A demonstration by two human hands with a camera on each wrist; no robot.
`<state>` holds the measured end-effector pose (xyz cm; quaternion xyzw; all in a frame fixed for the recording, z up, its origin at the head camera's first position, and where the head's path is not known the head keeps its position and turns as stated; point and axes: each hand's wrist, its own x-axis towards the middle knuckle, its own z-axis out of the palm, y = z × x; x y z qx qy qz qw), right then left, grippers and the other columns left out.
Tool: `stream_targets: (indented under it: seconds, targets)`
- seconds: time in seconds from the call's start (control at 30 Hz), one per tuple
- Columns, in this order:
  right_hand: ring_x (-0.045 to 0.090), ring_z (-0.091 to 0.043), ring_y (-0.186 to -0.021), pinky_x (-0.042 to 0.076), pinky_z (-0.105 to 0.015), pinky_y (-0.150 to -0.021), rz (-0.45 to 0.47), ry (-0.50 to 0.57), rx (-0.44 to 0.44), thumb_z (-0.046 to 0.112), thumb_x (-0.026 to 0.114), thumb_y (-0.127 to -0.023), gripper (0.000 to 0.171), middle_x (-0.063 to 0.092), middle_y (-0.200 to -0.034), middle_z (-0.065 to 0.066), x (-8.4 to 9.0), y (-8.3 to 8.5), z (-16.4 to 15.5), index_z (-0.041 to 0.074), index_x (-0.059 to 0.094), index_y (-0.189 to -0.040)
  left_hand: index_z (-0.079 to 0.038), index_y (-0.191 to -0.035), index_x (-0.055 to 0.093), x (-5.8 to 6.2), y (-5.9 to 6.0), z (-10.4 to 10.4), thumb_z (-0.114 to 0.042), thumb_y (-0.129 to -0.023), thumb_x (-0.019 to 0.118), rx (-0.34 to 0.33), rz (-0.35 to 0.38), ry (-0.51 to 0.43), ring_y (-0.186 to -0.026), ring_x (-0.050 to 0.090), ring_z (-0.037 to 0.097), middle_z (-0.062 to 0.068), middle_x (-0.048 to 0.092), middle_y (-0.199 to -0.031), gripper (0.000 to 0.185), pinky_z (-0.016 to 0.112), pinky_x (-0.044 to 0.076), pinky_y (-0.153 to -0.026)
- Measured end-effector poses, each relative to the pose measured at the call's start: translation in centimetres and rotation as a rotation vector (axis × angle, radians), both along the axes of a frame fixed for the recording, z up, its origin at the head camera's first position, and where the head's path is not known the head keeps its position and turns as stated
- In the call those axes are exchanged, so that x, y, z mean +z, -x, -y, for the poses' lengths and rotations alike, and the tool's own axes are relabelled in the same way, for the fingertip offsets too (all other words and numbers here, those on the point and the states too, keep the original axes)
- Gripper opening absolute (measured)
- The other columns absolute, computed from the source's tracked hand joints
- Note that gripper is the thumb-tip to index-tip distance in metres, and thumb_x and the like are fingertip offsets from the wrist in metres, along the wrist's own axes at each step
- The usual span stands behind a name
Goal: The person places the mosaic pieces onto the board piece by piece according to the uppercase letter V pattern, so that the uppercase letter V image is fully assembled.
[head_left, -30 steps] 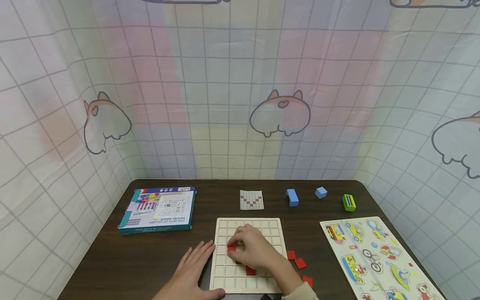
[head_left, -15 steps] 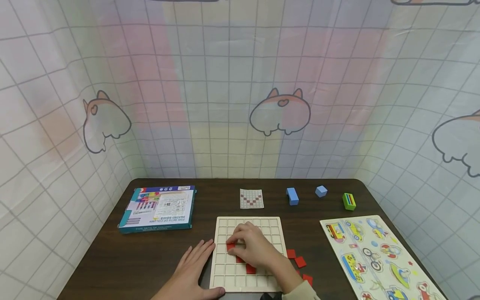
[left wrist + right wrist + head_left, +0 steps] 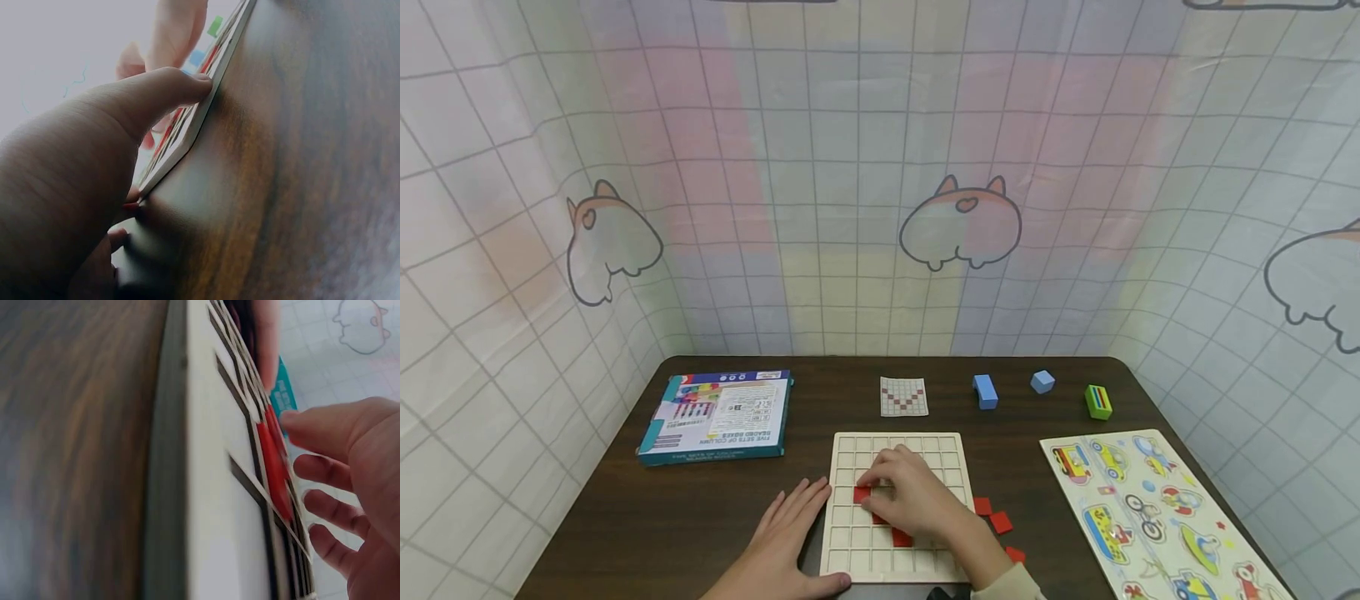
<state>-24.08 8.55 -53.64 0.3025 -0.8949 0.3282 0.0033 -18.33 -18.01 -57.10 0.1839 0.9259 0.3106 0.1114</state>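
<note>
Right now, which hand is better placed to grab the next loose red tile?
Right. The right hand is over the grid board, and the loose red tiles lie on the table just right of the board, beside that wrist. The left hand rests flat at the board's left edge, apparently steadying it.

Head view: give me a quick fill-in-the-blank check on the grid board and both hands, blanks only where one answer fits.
1. The right hand presses a ____ square tile into the wooden grid board.
2. The left hand rests against the board's ____ edge.
3. Loose red tiles lie on the table to the ____ of the board.

Missing words: red; left; right
</note>
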Motion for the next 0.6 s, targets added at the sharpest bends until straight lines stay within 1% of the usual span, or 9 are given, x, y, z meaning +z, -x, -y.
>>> stream_targets:
  seconds: [0.1,0.17,0.23,0.3,0.5,0.6]
  targets:
    - [0.060,-0.016,-0.105,0.053,-0.031,-0.093,0.020,0.052,0.001,0.020,0.083,-0.099,0.017,0.076,-0.108,0.007,0.3,-0.2,-0.8,0.019,0.085,-0.115,-0.016,-0.176,0.033,0.1,0.0,0.0,-0.085,-0.081,0.080,0.002,-0.002,-0.008,-0.172,0.023,0.044,0.008,0.032,-0.184,0.127,0.078,0.010,-0.135]
    - [0.062,-0.019,-0.108,0.056,-0.035,-0.095,0.045,0.085,0.000,0.023,0.082,-0.100,0.018,0.076,-0.111,0.006,0.6,-0.3,-1.7,0.017,0.084,-0.118,-0.016,-0.176,0.033,0.1,-0.1,-0.1,-0.085,-0.081,0.080,0.003,-0.007,-0.007,-0.171,0.023,0.044,0.008,0.032,-0.184,0.127,0.078,0.010,-0.136]
    - [0.064,-0.022,-0.110,0.057,-0.040,-0.098,0.065,0.099,-0.003,0.025,0.083,-0.101,0.021,0.077,-0.114,0.004,0.7,-0.5,-2.6,0.016,0.082,-0.121,-0.016,-0.176,0.033,0.2,-0.2,-0.1,-0.085,-0.081,0.080,0.003,-0.012,-0.006,-0.171,0.023,0.044,0.008,0.033,-0.183,0.127,0.078,0.011,-0.136]
    - [0.066,-0.023,-0.110,0.059,-0.043,-0.099,0.077,0.107,-0.009,0.029,0.083,-0.101,0.024,0.077,-0.116,0.003,0.8,-0.5,-3.7,0.016,0.081,-0.122,-0.016,-0.176,0.033,0.2,-0.2,-0.2,-0.085,-0.081,0.080,0.005,-0.017,-0.002,-0.171,0.024,0.044,0.008,0.033,-0.183,0.126,0.077,0.011,-0.136]
    - [0.068,-0.025,-0.110,0.061,-0.043,-0.097,0.099,0.120,-0.047,0.029,0.085,-0.101,0.026,0.078,-0.119,0.002,1.1,-0.7,-6.8,0.018,0.080,-0.124,-0.016,-0.176,0.034,0.3,-0.2,-0.3,-0.085,-0.081,0.080,0.010,-0.011,-0.006,-0.172,0.023,0.043,0.007,0.033,-0.183,0.127,0.076,0.012,-0.136]
    - [0.067,-0.026,-0.111,0.061,-0.041,-0.095,0.097,0.116,-0.070,0.031,0.086,-0.100,0.028,0.078,-0.121,0.002,1.3,-1.0,-8.2,0.019,0.080,-0.125,-0.015,-0.176,0.034,0.3,-0.3,-0.3,-0.084,-0.081,0.081,0.010,-0.013,-0.011,-0.172,0.023,0.043,0.008,0.034,-0.183,0.127,0.076,0.011,-0.137]
